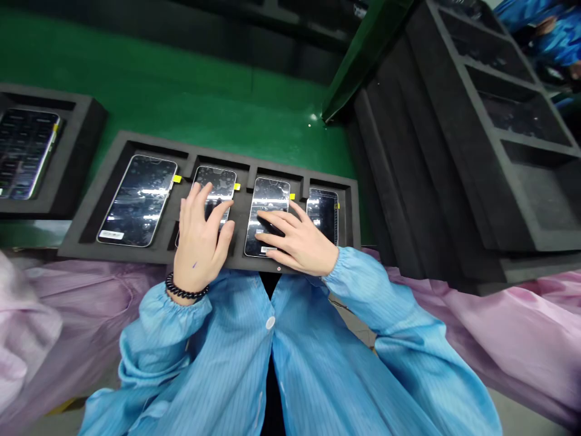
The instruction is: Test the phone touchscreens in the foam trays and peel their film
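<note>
A black foam tray (79, 247) lies in front of me with several smartphones in its compartments, dark screens up. Over the second phone from the left (220, 177) my left hand (200, 239) rests with fingers spread, covering its lower part. My right hand (303, 243) lies across the third phone (271, 192), its fingers apart on or just above the screen. The leftmost phone (137, 200) is untouched and has a white barcode label. The rightmost phone (323, 209) is partly hidden behind my right hand. Small yellow tabs stick out at the phones' right edges.
A green work surface (204, 109) extends behind the tray. Another foam tray (82, 136) holding a phone sits at the left. Stacked black foam trays (436, 145) stand on edge at the right, beside a green post (363, 57). A person's blue sleeve (560, 36) appears top right.
</note>
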`<state>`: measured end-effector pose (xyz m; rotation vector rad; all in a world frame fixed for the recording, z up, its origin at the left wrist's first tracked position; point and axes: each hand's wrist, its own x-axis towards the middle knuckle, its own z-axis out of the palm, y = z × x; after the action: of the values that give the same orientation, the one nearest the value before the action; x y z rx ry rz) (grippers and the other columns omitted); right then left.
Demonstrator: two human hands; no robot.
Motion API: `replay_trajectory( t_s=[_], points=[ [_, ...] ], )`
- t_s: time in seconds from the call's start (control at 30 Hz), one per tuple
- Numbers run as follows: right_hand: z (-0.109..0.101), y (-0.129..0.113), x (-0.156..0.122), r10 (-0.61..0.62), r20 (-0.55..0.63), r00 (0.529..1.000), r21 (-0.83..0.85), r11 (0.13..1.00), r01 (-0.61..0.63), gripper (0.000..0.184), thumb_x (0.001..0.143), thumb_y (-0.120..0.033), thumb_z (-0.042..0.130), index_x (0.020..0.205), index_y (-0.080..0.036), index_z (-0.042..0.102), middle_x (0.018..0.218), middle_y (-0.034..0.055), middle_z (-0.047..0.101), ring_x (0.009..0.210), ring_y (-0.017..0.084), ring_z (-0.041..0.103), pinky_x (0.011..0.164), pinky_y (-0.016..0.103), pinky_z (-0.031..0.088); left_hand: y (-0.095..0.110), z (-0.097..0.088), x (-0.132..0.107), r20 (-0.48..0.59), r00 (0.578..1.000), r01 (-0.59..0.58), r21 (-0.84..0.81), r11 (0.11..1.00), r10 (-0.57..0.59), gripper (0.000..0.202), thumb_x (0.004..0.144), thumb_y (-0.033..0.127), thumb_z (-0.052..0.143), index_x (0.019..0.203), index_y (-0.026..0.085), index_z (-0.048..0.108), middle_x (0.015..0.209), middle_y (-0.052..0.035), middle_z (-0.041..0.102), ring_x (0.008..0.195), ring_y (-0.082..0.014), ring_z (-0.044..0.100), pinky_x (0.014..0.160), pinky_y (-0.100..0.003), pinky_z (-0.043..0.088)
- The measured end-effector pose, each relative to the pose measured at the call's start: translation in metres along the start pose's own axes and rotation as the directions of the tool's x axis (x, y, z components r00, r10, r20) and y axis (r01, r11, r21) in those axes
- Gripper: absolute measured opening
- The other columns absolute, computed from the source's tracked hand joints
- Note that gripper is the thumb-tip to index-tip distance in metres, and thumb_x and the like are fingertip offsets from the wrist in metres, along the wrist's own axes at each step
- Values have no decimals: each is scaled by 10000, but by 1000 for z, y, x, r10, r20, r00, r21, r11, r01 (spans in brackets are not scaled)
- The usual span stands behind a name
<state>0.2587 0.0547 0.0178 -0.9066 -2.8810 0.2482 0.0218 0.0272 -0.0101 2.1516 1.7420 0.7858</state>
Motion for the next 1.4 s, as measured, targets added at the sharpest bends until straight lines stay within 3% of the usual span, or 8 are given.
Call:
replay_trajectory(
  t_s=[0.33, 0.57, 0.87, 1.0, 1.13, 1.23, 1.33, 1.4],
  points=[
    [-25, 21, -1, 286, -138, 948, -28, 956, -292, 418, 1058, -388, 403, 1364, -205, 621, 1604, 124, 440, 1428, 303, 447, 1251, 597, 249, -1, -3, -2, 25, 994, -106, 46, 993, 105, 412, 1042, 320, 392, 1384, 173, 569, 1634, -169, 304, 1578, -351, 162, 1277, -639, 161],
    [-28, 12, -74, 392, -272, 879, 53, 918, -393, 368, 1057, -323, 418, 1285, -175, 666, 1492, 150, 559, 1350, 293, 527, 1193, 565, 371, -3, -10, -3, 216, 866, -471, 54, 881, 450, 334, 1015, 341, 493, 1275, 248, 682, 1656, -100, 305, 1571, -374, 182, 1271, -680, 63],
    [-15, 3, -115, 449, -285, 847, 213, 891, -401, 320, 1046, -277, 445, 1246, -210, 685, 1451, 117, 599, 1324, 274, 559, 1176, 557, 407, 10, 7, 20, 280, 932, -285, 176, 942, 230, 531, 1053, 417, 343, 1549, 237, 402, 1710, -151, 104, 1589, -379, 77, 1225, -730, 82],
    [-3, 12, -120, 588, -351, 729, 342, 805, -485, 375, 1048, -318, 430, 1375, -267, 606, 1548, 84, 502, 1410, 285, 475, 1181, 545, 408, 17, 7, 28, 299, 935, -257, 204, 945, 190, 530, 1058, 441, 298, 1538, 252, 420, 1710, -154, 102, 1591, -372, 65, 1216, -746, 70],
    [22, 17, -117, 771, -351, 532, 529, 632, -566, 559, 1046, -405, 417, 1584, -301, 306, 1675, 87, 286, 1541, 288, 298, 1236, 587, 333, 16, -4, 31, 241, 962, -181, 202, 962, 130, 561, 1052, 437, 288, 1590, 280, 319, 1717, -131, 76, 1591, -379, 53, 1231, -743, 52],
    [38, 12, -113, 842, -302, 446, 633, 527, -567, 634, 1052, -425, 390, 1623, -316, 138, 1701, 97, 203, 1567, 273, 245, 1245, 587, 327, 16, -10, 39, 242, 963, -175, 218, 960, 121, 543, 1049, 448, 286, 1575, 324, 344, 1724, -74, 54, 1588, -388, 57, 1243, -737, 31],
    [36, 8, -112, 846, -300, 440, 615, 524, -589, 659, 1051, -421, 397, 1629, -285, 112, 1695, 135, 200, 1567, 288, 244, 1236, 599, 332, 18, -10, 53, 279, 949, -214, 218, 952, 149, 525, 1047, 476, 294, 1528, 316, 429, 1725, -40, 74, 1583, -402, 80, 1255, -722, 19],
    [26, 13, -108, 804, -312, 507, 522, 591, -615, 630, 1042, -412, 425, 1612, -242, 216, 1685, 165, 217, 1561, 314, 247, 1230, 612, 326, 20, -8, 65, 313, 928, -275, 213, 938, 201, 529, 1047, 491, 294, 1486, 274, 494, 1719, -67, 115, 1580, -403, 99, 1253, -722, 32]
  ],
)
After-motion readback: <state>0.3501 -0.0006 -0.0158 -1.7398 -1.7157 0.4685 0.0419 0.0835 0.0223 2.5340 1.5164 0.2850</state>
